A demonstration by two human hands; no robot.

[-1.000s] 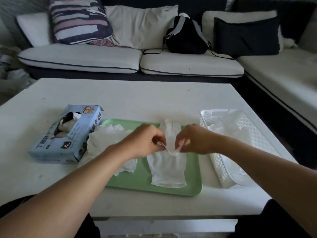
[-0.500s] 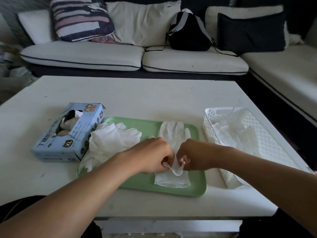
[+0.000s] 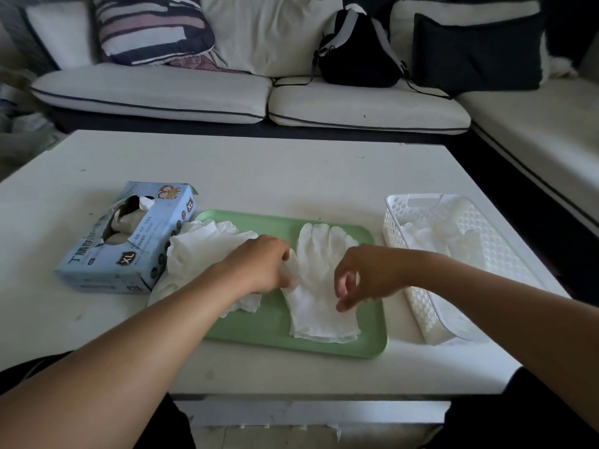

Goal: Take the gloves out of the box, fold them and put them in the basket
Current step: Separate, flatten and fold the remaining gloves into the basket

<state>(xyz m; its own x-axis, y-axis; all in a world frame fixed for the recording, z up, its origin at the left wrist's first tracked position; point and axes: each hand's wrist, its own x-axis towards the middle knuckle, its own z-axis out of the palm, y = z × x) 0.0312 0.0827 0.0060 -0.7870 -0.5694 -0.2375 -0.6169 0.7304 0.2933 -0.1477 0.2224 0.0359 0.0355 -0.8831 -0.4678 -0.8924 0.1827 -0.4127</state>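
A: What's the setting?

B: A white low table (image 3: 259,170) in front of a pale sofa (image 3: 201,95) with a striped cushion (image 3: 152,27), a black backpack (image 3: 356,56) and a dark cushion (image 3: 476,50). On the table, from left to right, are a blue glove box (image 3: 129,241) marked XL, a green tray (image 3: 278,322) and a white perforated basket (image 3: 431,306).

A: And the gloves?

B: One white glove (image 3: 319,286) lies flat on the right half of the tray, fingers pointing toward the sofa, cuff toward the person. A crumpled heap of gloves (image 3: 201,251) sits on the tray's left end, spilling over the edge just beside the box. More white gloves (image 3: 431,238) lie inside the basket, and some show in the box's torn opening.

A: The hands?

B: The left hand (image 3: 259,267) rests knuckles up at the flat glove's left edge, its fingertips on the material there; whether it pinches or only presses, I cannot tell. The right hand (image 3: 363,273) hovers over the glove's right side, thumb and fingers loosely curled with nothing between them.

A: Any change from a second ago?

B: Yes. Then both hands pinched the glove at its middle, close together, with its fingers lifted. Now the glove is spread flat, the hands have moved apart, and the right one has let go.
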